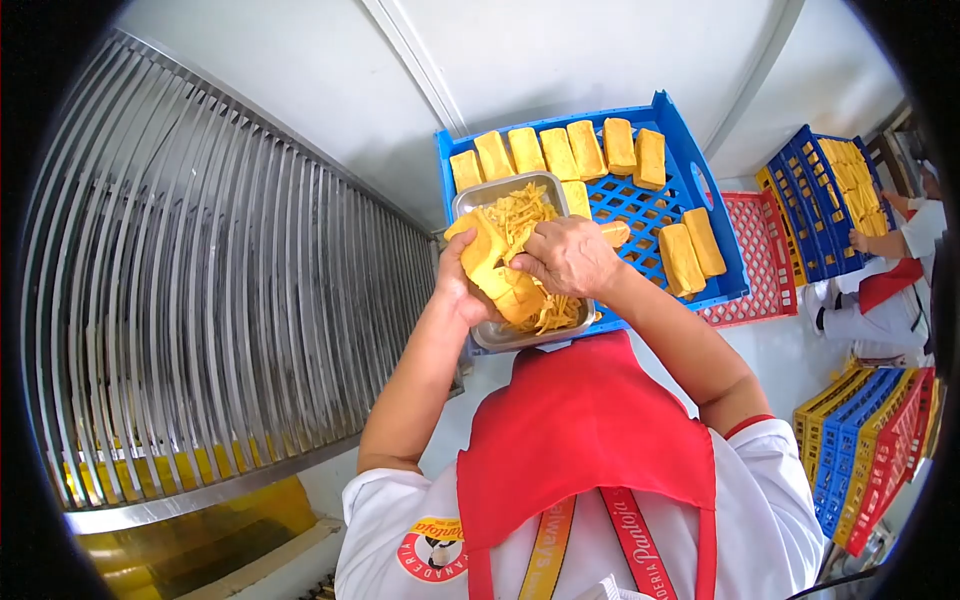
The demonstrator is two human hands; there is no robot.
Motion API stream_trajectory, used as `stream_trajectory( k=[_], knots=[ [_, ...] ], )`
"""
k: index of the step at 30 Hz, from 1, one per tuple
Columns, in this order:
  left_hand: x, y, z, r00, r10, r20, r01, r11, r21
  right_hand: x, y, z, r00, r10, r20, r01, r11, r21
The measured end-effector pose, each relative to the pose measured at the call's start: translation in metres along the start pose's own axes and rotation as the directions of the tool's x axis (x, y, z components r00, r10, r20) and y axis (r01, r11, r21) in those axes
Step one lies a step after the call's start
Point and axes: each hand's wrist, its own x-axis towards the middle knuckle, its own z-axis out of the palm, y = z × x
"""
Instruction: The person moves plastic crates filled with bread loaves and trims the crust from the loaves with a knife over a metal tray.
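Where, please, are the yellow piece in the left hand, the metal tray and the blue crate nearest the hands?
Yellow piece (478,247): head view, on its upper face.
Metal tray (488,335): head view, on its wall near the lower left corner.
Blue crate (681,143): head view, on its wall near the far right corner.

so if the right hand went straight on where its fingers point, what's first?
Probably the yellow piece in the left hand; the right hand looks nearly against it, maybe touching. Depth unclear from one view.
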Motion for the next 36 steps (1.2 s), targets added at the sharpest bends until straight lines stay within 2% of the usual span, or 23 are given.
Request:
stream_trajectory(
  k=[6, 10, 11, 14, 16, 18, 19, 20, 22, 23, 26, 29, 32, 34, 36],
  knots=[
    [0.003, 0.001, 0.000, 0.999, -0.049, -0.014, 0.049, 0.999, 0.005, -0.001, 0.002, -0.002, 0.995, 0.012, 0.102, -0.010, 1.000, -0.025],
    [0.005, 0.002, 0.006, 0.998, -0.048, -0.042, 0.051, 0.996, 0.072, -0.003, 0.003, 0.000, 0.998, -0.002, 0.068, 0.003, 1.000, -0.022],
    [0.006, 0.002, 0.008, 0.998, -0.050, -0.039, 0.052, 0.996, 0.074, -0.003, 0.001, -0.001, 0.995, 0.048, 0.090, -0.047, 0.999, -0.012],
    [0.018, 0.003, 0.005, 0.998, 0.007, -0.064, 0.002, 0.991, 0.132, -0.006, 0.002, -0.001, 0.987, 0.108, 0.119, -0.108, 0.994, -0.005],
    [0.035, 0.005, -0.007, 0.964, 0.239, -0.113, -0.213, 0.956, 0.202, -0.010, 0.002, 0.001, 0.985, 0.118, 0.129, -0.118, 0.993, -0.007],
    [0.035, 0.015, -0.011, 0.944, 0.294, -0.148, -0.284, 0.955, 0.088, -0.017, -0.001, 0.002, 0.994, 0.011, 0.113, 0.002, 0.993, -0.116],
    [0.032, 0.020, -0.010, 0.943, 0.298, -0.146, -0.298, 0.954, 0.028, -0.020, -0.002, 0.002, 0.995, 0.012, 0.096, -0.003, 0.995, -0.097],
    [0.027, 0.023, -0.010, 0.943, 0.298, -0.145, -0.297, 0.954, 0.029, -0.026, -0.002, 0.005, 0.995, 0.013, 0.095, -0.004, 0.995, -0.098],
    [0.018, 0.027, -0.009, 0.965, 0.264, 0.003, -0.258, 0.947, -0.193, -0.036, 0.001, 0.017, 0.962, 0.249, 0.112, -0.236, 0.965, -0.117],
    [0.020, 0.028, -0.015, 0.964, 0.263, 0.026, -0.253, 0.946, -0.204, -0.038, 0.000, 0.023, 0.921, 0.376, 0.099, -0.377, 0.926, -0.009],
    [0.021, 0.022, -0.016, 0.966, 0.233, 0.115, -0.203, 0.953, -0.224, -0.037, -0.002, 0.014, 0.884, 0.464, 0.055, -0.466, 0.883, 0.053],
    [0.013, 0.014, 0.001, 0.985, 0.156, 0.069, -0.142, 0.974, -0.176, -0.030, 0.001, 0.004, 0.914, 0.403, -0.045, -0.402, 0.915, 0.031],
    [0.018, 0.011, 0.001, 0.988, 0.120, 0.099, -0.096, 0.971, -0.221, -0.028, 0.006, -0.001, 0.933, 0.338, -0.120, -0.342, 0.940, -0.011],
    [0.023, 0.011, 0.000, 0.982, 0.121, 0.147, -0.086, 0.971, -0.223, -0.026, 0.006, -0.005, 0.939, 0.343, 0.004, -0.343, 0.939, -0.036],
    [0.026, 0.011, -0.001, 0.975, 0.121, 0.188, -0.077, 0.971, -0.227, -0.026, 0.008, -0.006, 0.937, 0.344, 0.057, -0.343, 0.939, -0.029]
  ],
)
